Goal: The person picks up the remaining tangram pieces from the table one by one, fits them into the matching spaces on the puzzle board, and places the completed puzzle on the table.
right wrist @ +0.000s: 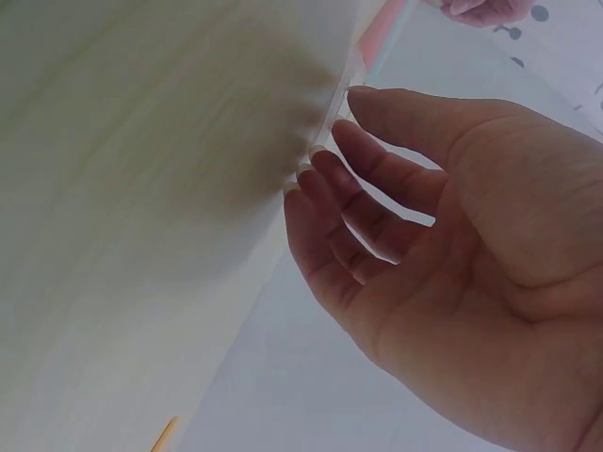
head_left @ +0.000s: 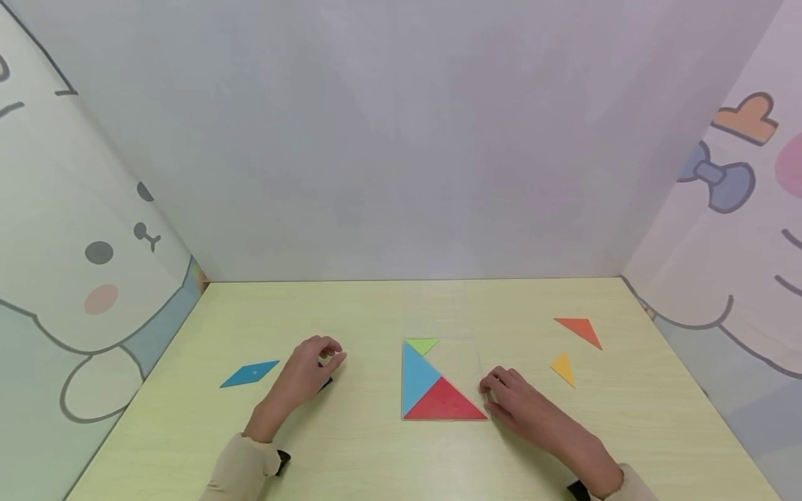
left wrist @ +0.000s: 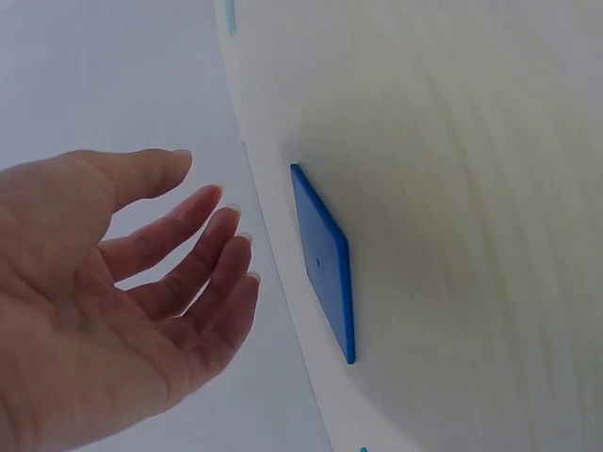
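My left hand (head_left: 305,370) hovers over a dark blue four-sided tangram piece (left wrist: 323,262), its fingers loosely bent and apart from the piece in the left wrist view. Most of that piece is hidden under the hand in the head view. A clear tray (head_left: 402,376) holds a light blue triangle (head_left: 418,376), a red triangle (head_left: 446,403) and a small green triangle (head_left: 422,345). At the tray's lower right edge is my right hand (head_left: 520,407), fingers relaxed and holding no piece. Its fingertips are at the rim; whether they touch it I cannot tell.
A blue parallelogram (head_left: 249,374) lies left of the left hand. On the right side of the pale wooden table (head_left: 351,445) lie an orange triangle (head_left: 583,330) and a yellow triangle (head_left: 564,369). A plain wall (head_left: 401,153) stands behind, with cartoon-printed panels at both sides.
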`<state>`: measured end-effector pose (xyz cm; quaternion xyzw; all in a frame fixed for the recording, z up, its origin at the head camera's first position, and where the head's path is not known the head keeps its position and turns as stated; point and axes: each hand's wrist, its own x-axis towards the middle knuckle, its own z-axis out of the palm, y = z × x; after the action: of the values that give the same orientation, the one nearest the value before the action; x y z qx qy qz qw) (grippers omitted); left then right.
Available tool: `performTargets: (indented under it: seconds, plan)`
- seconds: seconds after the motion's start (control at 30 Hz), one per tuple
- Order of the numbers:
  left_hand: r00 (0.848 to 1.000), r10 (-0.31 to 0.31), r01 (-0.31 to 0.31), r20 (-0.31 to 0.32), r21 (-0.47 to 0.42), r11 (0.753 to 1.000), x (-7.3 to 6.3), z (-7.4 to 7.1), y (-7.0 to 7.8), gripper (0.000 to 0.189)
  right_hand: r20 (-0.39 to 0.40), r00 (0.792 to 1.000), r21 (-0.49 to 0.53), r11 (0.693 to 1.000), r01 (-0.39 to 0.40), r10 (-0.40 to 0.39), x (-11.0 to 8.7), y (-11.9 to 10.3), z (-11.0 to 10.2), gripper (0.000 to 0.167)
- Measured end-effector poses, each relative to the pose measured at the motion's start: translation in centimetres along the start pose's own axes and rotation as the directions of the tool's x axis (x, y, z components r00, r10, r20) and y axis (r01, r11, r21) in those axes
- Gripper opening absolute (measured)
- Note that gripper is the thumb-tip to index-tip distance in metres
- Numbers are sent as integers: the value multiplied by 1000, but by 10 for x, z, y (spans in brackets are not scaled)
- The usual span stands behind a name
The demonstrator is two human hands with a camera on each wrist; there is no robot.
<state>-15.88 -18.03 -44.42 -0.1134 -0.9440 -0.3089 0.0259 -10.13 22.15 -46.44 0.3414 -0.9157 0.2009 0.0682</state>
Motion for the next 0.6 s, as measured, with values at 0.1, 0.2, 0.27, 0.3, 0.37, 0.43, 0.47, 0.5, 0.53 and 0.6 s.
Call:
performTargets:
  seconds: [0.1, 0.2, 0.27, 0.3, 0.37, 0.43, 0.47, 0.5, 0.53, 0.6]
  plan:
    - [1000, 1, -1, -6, 13, 1000, 0, -2, -3, 9, -26, 999, -10, 1000, 24, -25, 0, 0, 0, 25]
    - [1000, 6, -5, -17, 20, 1000, 0, -3, -7, 9, -45, 998, -24, 999, 35, -36, 0, 0, 2, 26]
    - [1000, 6, -5, -22, 22, 1000, -1, -3, -9, 9, -44, 999, -24, 999, 31, -32, 0, 0, 2, 26]
    - [1000, 6, -5, -24, 26, 1000, -1, -3, -10, 9, -42, 999, -21, 999, 30, -31, 0, 0, 2, 26]
    - [1000, 2, -1, -27, 24, 1000, -1, -4, -12, 9, -40, 999, -17, 999, 28, -28, 0, 0, 2, 26]
    - [1000, -10, 11, -26, 20, 1000, -1, -6, -14, 9, -41, 999, -17, 999, 31, -31, 0, 0, 2, 27]
    - [999, -21, 21, -24, 18, 1000, -2, -6, -15, 10, -43, 998, -18, 999, 36, -36, 0, 0, 2, 27]
    - [999, -31, 31, -22, 18, 999, -2, -7, -17, 10, -45, 998, -18, 999, 38, -39, 0, 1, 2, 27]
    - [999, -41, 41, -20, 16, 999, -2, -8, -18, 10, -47, 998, -21, 999, 38, -39, 0, 0, 2, 28]
    - [998, -59, 59, -18, 19, 998, -2, -9, -20, 11, -43, 998, -21, 999, 37, -37, 0, 1, 2, 28]
